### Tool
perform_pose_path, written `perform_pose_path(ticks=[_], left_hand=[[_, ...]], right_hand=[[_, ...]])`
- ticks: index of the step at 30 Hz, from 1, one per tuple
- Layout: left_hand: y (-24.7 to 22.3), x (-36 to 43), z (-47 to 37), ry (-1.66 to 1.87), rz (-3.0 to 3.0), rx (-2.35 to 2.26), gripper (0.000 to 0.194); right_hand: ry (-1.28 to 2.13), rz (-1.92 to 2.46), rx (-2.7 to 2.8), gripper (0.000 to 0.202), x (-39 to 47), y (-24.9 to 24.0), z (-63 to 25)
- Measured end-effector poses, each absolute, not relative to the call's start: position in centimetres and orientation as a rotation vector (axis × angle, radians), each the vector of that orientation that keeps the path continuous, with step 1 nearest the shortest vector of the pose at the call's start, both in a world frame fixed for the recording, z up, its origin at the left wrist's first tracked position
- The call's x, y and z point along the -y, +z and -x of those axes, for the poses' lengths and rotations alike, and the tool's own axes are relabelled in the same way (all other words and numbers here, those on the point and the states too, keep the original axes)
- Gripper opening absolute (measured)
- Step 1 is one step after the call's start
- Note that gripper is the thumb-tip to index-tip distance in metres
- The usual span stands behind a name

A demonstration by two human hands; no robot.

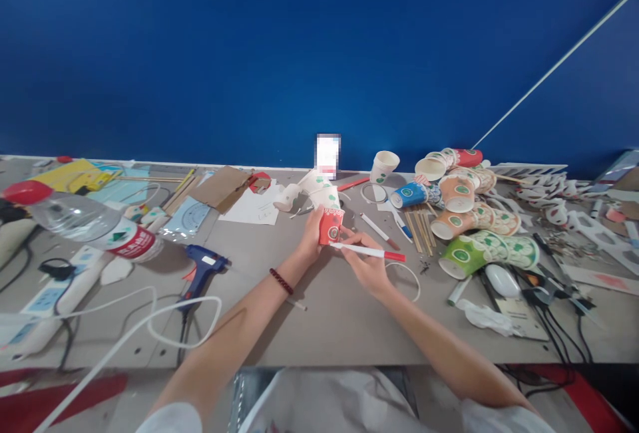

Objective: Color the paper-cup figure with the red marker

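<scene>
My left hand [312, 232] is wrapped round the side of a red paper cup [333, 225], part of a curved string of cups. White cups with green marks [323, 195] stretch away behind the red one. Between the fingers of my right hand [367, 265] is a white marker pen [367, 250] with a red end. The pen's tip points left, at the lower edge of the red cup; whether it touches cannot be made out. Near my right wrist lies a thin white ring [412, 280].
At left are a water bottle [100, 223], a blue glue gun [202, 270], a power strip [60, 306] and a loose white cable [150, 320]. At right lie green cups [464, 257], orange cups [446, 223], wooden sticks [422, 233] and a white mouse [502, 280]. A phone [328, 153] stands against the wall.
</scene>
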State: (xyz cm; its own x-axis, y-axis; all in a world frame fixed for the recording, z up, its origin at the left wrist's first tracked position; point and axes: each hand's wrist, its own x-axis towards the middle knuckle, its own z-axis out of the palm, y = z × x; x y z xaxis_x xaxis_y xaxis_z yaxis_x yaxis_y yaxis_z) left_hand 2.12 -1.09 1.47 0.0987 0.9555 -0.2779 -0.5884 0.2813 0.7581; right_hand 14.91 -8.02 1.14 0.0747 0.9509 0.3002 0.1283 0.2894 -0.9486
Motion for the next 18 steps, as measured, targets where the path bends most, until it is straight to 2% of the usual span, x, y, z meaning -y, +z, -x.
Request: perform_pose_path(ticks=[18], left_hand=[[1.11, 1.07, -1.94, 1.216, -0.539, -0.851, 0.041]], right_hand=[[0.870, 1.104, 1.346, 0.006, 7.96, 1.23, -15.00]])
